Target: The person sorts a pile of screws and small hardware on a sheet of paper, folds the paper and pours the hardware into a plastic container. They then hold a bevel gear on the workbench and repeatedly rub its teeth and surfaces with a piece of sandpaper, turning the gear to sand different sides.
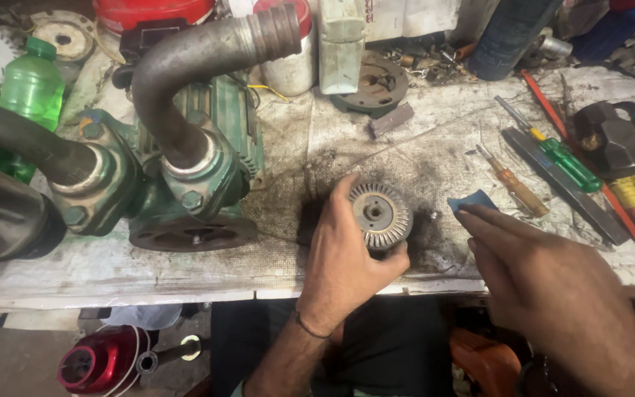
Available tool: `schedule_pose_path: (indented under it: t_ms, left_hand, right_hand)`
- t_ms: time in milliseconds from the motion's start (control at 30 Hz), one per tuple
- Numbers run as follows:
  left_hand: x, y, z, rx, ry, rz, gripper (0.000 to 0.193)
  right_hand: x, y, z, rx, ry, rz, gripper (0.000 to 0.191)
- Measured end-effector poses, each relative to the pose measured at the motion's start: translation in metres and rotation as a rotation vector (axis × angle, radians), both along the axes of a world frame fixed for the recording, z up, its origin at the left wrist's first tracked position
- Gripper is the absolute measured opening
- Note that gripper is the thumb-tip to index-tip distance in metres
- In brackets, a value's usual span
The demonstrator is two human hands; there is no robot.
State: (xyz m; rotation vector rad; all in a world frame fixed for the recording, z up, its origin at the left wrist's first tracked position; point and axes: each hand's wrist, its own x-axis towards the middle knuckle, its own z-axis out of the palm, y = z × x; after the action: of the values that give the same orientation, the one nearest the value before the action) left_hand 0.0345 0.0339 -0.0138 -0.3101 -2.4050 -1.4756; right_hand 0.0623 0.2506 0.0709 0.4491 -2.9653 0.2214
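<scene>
The left hand [343, 254] grips a round, grey, finned metal impeller [380, 215] on the grimy bench cloth [435, 158] — hub facing up, axis vertical. The right hand [545, 283] pinches a small blue abrasive scrap [470, 200] just beside it — beyond, a green cast-iron pump [185, 184].

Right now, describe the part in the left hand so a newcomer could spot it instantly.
Start at the big green pump with its curved grey pipes on the left of the dirty workbench. Just right of it, on the blackened patch near the bench's front edge, the left hand grips a round grey metal impeller. Its ring of fine radial vanes around a central hub sets it apart from the screwdrivers and pliers farther right.
</scene>
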Motion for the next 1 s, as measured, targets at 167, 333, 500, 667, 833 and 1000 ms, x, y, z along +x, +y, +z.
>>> schedule_pose_path:
  t_ms: [167, 333, 500, 667, 833, 1000]
  left_hand:
    - [0.0, 0.003, 0.001, -0.063, 0.138, 0.08, 0.109]
    - [0.0, 0.005, 0.001, -0.066, 0.082, 0.084, 0.104]
    - [0.001, 0.004, 0.002, -0.064, 0.146, 0.043, 0.106]
    - [0.001, 0.005, -0.001, -0.032, 0.12, 0.067, 0.104]
    - [0.001, 0.003, -0.003, -0.059, 0.12, 0.011, 0.102]
    - [0.0, 0.002, -0.002, -0.073, 0.062, -0.021, 0.102]
  right_hand:
    - [0.003, -0.005, -0.002, 0.076, -0.069, -0.047, 0.047]
    - [0.002, -0.006, -0.006, 0.033, -0.023, 0.013, 0.044]
    - [-0.007, -0.013, -0.007, -0.02, -0.004, 0.104, 0.044]
    - [-0.021, -0.042, -0.017, -0.11, 0.038, 0.201, 0.044]
    - [-0.023, -0.046, -0.03, 0.025, 0.006, 0.169, 0.045]
    - [-0.031, -0.043, -0.03, -0.013, 0.073, 0.204, 0.044]
